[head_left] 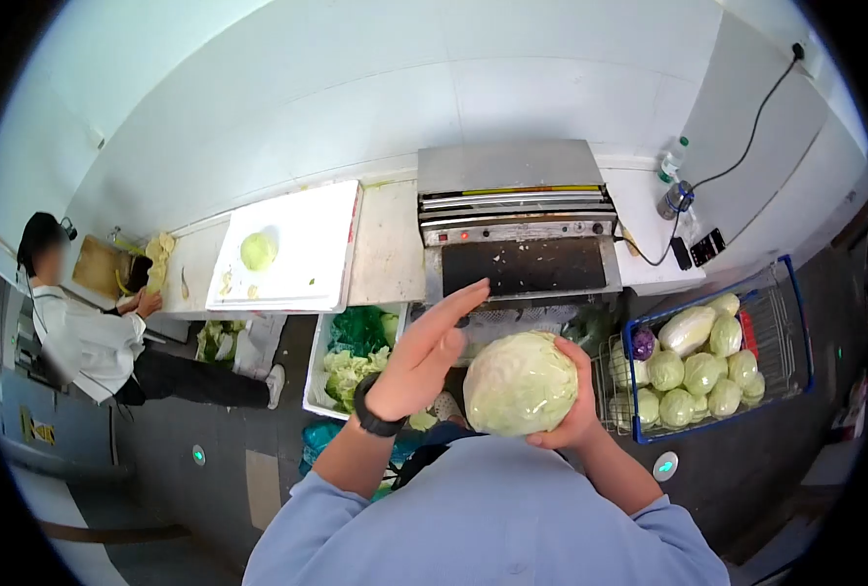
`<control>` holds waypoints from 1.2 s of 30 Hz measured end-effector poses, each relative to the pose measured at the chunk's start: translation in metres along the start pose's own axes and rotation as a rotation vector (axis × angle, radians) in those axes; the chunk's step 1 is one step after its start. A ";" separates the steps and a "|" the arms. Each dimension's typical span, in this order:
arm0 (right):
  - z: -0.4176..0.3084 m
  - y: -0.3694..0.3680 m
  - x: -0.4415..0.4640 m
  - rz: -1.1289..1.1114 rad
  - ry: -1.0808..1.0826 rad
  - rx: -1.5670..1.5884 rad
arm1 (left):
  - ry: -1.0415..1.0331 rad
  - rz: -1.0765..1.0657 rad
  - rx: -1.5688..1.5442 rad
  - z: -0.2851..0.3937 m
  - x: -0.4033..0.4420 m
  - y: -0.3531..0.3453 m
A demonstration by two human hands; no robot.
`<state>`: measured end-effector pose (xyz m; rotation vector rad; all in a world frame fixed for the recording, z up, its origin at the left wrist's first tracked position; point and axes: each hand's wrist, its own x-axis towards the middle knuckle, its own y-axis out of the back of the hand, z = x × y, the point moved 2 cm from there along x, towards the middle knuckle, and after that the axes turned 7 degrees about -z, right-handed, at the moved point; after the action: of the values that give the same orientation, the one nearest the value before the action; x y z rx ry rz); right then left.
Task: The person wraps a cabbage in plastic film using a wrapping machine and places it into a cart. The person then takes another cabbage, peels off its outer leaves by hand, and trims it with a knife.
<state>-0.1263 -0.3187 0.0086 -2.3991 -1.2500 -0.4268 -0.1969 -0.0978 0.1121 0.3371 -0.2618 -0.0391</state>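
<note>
Right hand (584, 405): fingers curved around the right side of a pale green cabbage (520, 386), thumb at its lower edge; cabbage supported. Left hand (417, 363): fingers extended and close together, holding nothing, raised just beside the cabbage's left side. Beyond the left fingertips: steel machine (512, 166), red light lit. Right of the right fingers: blue-rimmed wire cart (776, 337) containing further cabbages (702, 371). Left of the left fingers: white bin (315, 361) with loose leaves (354, 371); farther left and beyond, white board (307, 225) bearing a green piece (257, 252).
</note>
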 end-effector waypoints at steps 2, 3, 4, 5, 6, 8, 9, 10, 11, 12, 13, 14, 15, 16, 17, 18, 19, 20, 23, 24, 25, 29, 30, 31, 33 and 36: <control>-0.001 0.000 0.000 0.022 -0.030 -0.005 | -0.013 -0.085 0.135 0.004 -0.011 -0.001; -0.001 0.001 0.002 0.032 -0.044 -0.006 | 0.036 -0.186 0.077 0.004 -0.013 -0.011; -0.007 0.002 0.003 -0.014 -0.030 -0.145 | 0.028 -0.200 0.113 0.004 -0.010 -0.019; -0.016 0.005 0.011 -0.063 -0.014 -0.285 | 0.015 -0.211 0.153 0.003 -0.005 -0.027; -0.022 0.007 0.015 -0.114 0.004 -0.425 | 0.000 -0.221 0.195 0.002 -0.002 -0.031; -0.019 0.007 0.012 -0.069 -0.181 -0.252 | 0.024 -0.227 0.134 -0.007 -0.003 -0.027; -0.025 0.002 0.017 -0.029 -0.238 -0.191 | -0.002 -0.200 0.193 0.000 -0.005 -0.026; -0.028 0.001 0.020 0.007 -0.288 -0.132 | -0.035 -0.171 0.256 0.007 -0.006 -0.024; -0.025 0.002 0.020 -0.015 -0.267 -0.201 | 0.013 -0.188 0.335 0.010 -0.010 -0.022; -0.027 0.001 0.023 -0.050 -0.273 -0.289 | 0.067 -0.199 0.275 0.005 -0.012 -0.022; -0.031 -0.002 0.027 -0.087 -0.286 -0.374 | 0.129 -0.207 0.211 -0.005 -0.016 -0.023; -0.036 -0.007 0.028 -0.127 -0.306 -0.453 | 0.199 -0.212 0.144 -0.016 -0.023 -0.025; -0.040 -0.011 0.033 -0.115 -0.420 -0.434 | 0.224 -0.181 0.016 -0.028 -0.027 -0.027; -0.046 -0.010 0.040 -0.161 -0.450 -0.439 | 0.256 -0.118 -0.163 -0.034 -0.028 -0.031; -0.051 -0.009 0.045 -0.206 -0.485 -0.440 | 0.294 -0.056 -0.344 -0.037 -0.032 -0.039; -0.054 -0.006 0.051 -0.251 -0.514 -0.444 | 0.327 0.007 -0.521 -0.042 -0.036 -0.044; -0.050 -0.001 0.054 -0.333 -0.515 -0.558 | 0.317 0.034 -0.553 -0.050 -0.040 -0.045; -0.054 0.008 0.056 -0.358 -0.543 -0.555 | 0.321 0.083 -0.669 -0.058 -0.047 -0.049; -0.073 0.042 0.064 -0.294 -0.442 -0.772 | 0.274 0.170 -0.955 -0.071 -0.054 -0.057; -0.081 0.050 0.058 -0.207 -0.406 -0.740 | 0.267 0.175 -0.976 -0.071 -0.055 -0.057; -0.092 0.055 0.053 -0.127 -0.369 -0.709 | 0.255 0.186 -0.997 -0.071 -0.055 -0.056; -0.085 0.036 0.034 -0.090 -0.032 -0.644 | 0.197 0.233 -0.968 -0.063 -0.052 -0.052; -0.082 0.032 0.033 -0.127 0.053 -0.722 | 0.194 0.237 -0.960 -0.065 -0.053 -0.052; -0.079 0.032 0.035 -0.090 0.165 -0.760 | 0.190 0.239 -0.951 -0.068 -0.053 -0.051; -0.073 0.037 0.037 -0.031 0.256 -0.684 | 0.179 0.239 -0.940 -0.070 -0.051 -0.051; -0.065 0.036 0.032 0.082 0.206 -0.531 | 0.173 0.225 -0.954 -0.070 -0.049 -0.054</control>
<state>-0.0842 -0.3455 0.0719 -2.7261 -1.0361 -1.0642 -0.2257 -0.1224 0.0183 -0.6358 -0.0862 0.0874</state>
